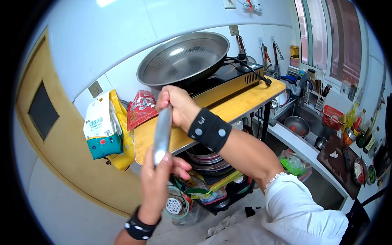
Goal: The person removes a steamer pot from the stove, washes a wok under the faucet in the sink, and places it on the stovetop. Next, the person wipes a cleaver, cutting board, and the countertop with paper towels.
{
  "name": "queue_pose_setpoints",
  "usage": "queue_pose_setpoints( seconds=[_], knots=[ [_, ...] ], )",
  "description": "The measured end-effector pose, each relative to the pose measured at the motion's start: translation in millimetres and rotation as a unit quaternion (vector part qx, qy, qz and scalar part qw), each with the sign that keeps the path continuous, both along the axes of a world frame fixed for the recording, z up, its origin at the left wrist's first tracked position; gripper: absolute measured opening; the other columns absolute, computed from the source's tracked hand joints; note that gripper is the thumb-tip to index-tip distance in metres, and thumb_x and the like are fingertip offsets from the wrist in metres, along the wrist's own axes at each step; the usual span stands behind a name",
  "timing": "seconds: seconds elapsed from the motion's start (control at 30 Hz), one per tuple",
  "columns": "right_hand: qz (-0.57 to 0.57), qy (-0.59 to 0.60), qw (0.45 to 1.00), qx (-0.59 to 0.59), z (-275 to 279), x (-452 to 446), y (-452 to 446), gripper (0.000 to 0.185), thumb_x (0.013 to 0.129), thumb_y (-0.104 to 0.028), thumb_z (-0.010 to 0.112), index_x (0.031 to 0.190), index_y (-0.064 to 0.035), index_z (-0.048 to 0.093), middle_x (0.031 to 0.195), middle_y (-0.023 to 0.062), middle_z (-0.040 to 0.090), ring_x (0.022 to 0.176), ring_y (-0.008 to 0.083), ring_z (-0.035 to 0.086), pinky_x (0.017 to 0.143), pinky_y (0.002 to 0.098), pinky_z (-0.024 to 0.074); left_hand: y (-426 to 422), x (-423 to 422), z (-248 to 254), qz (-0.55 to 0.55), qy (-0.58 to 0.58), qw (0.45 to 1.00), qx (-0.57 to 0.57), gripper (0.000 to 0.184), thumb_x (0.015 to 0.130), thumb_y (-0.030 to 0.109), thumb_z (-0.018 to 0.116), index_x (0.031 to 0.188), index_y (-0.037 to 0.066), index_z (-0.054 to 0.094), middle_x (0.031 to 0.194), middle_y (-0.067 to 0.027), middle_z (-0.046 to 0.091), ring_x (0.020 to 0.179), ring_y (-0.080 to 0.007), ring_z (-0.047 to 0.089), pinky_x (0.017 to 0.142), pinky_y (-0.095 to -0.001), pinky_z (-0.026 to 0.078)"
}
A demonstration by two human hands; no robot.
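We grip grey handle (163,128) of wok (183,59): our right hand (178,104) closed near wok, our left hand (154,176) at far end. Wok is over induction cooker (228,87).

Kitchen w/ yellow wood-top tbl. (245,98) by glossy white wall panels (114,36). L of tbl.: light wood door (61,134) w/ dark inset pane (43,110); wall outlet (95,88) betw. door & tbl. R of tbl.: white countertop (286,141) w/ steel sink (322,128) set in. Farther R, past tbl.: framed window (343,41), daylight outside. Up & L of tbl.: bright glare (105,2) on wall. Below tbl.: pale gray floor (183,228).
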State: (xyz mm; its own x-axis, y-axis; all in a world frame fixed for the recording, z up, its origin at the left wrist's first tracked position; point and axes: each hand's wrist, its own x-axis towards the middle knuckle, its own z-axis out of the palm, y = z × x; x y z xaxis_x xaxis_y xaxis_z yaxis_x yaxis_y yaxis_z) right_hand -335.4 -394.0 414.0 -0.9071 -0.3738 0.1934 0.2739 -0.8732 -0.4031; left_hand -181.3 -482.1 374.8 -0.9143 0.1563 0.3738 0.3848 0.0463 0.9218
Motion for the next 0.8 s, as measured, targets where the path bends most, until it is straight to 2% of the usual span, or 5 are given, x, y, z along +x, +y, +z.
queue_pose_setpoints(
  seconds=[0.27, 0.53, 0.7, 0.73, 0.8],
  knots=[
    [0.063, 0.105, 0.992, 0.008, -14, 33, 44, 0.023, 0.084, -0.01, 0.041, 0.062, -0.0103, 0.035, 0.052, -0.0045, 0.034, 0.04, 0.0036, 0.031, 0.035, 0.018, 0.029, 37, 14, -63, -0.02, 0.063, 0.997, 0.047, 0.048, 0.088, 0.011, 0.04, 0.125, -0.005, 0.015, 0.078, -0.0142, 0.056, 0.066, -0.0152, 0.055, 0.063, -0.0255, 0.046],
    [-0.113, 0.181, 0.961, 0.177, -31, 85, 139, 0.018, 0.089, -0.018, 0.039, 0.073, -0.0089, 0.04, 0.048, -0.0062, 0.03, 0.034, 0.002, 0.026, 0.03, 0.017, 0.0228, 106, -31, -134, -0.126, 0.162, 0.977, -0.051, 0.048, 0.079, 0.006, 0.053, 0.117, -0.008, 0.026, 0.078, -0.0108, 0.061, 0.064, -0.02, 0.06, 0.06, -0.0296, 0.047],
    [-0.31, 0.129, 0.917, 0.214, -54, 120, 219, 0.017, 0.091, -0.02, 0.038, 0.08, -0.0075, 0.043, 0.048, -0.0058, 0.03, 0.033, 0.002, 0.026, 0.029, 0.0169, 0.0232, 177, -50, -156, -0.231, 0.254, 0.929, -0.137, 0.057, 0.075, 0.02, 0.064, 0.114, -0.011, 0.035, 0.078, -0.0131, 0.059, 0.068, -0.028, 0.059, 0.061, -0.0339, 0.046],
    [-0.348, 0.107, 0.898, 0.246, -59, 129, 238, 0.033, 0.088, -0.022, 0.041, 0.057, -0.0106, 0.034, 0.046, -0.0044, 0.031, 0.034, 0.004, 0.028, 0.031, 0.0184, 0.0243, 190, -48, -148, -0.25, 0.275, 0.913, -0.169, 0.044, 0.075, 0.014, 0.062, 0.109, -0.005, 0.04, 0.078, -0.0114, 0.06, 0.068, -0.0236, 0.059, 0.063, -0.0304, 0.046],
    [-0.453, 0.052, 0.848, 0.269, -69, 147, 270, 0.031, 0.088, -0.02, 0.041, 0.06, -0.0099, 0.035, 0.047, -0.0044, 0.032, 0.034, 0.0032, 0.029, 0.03, 0.0181, 0.0249, 219, -51, -147, -0.335, 0.309, 0.873, -0.174, 0.038, 0.076, 0.016, 0.06, 0.106, -0.002, 0.045, 0.081, -0.0106, 0.059, 0.07, -0.0223, 0.058, 0.065, -0.0302, 0.046]
  ],
)
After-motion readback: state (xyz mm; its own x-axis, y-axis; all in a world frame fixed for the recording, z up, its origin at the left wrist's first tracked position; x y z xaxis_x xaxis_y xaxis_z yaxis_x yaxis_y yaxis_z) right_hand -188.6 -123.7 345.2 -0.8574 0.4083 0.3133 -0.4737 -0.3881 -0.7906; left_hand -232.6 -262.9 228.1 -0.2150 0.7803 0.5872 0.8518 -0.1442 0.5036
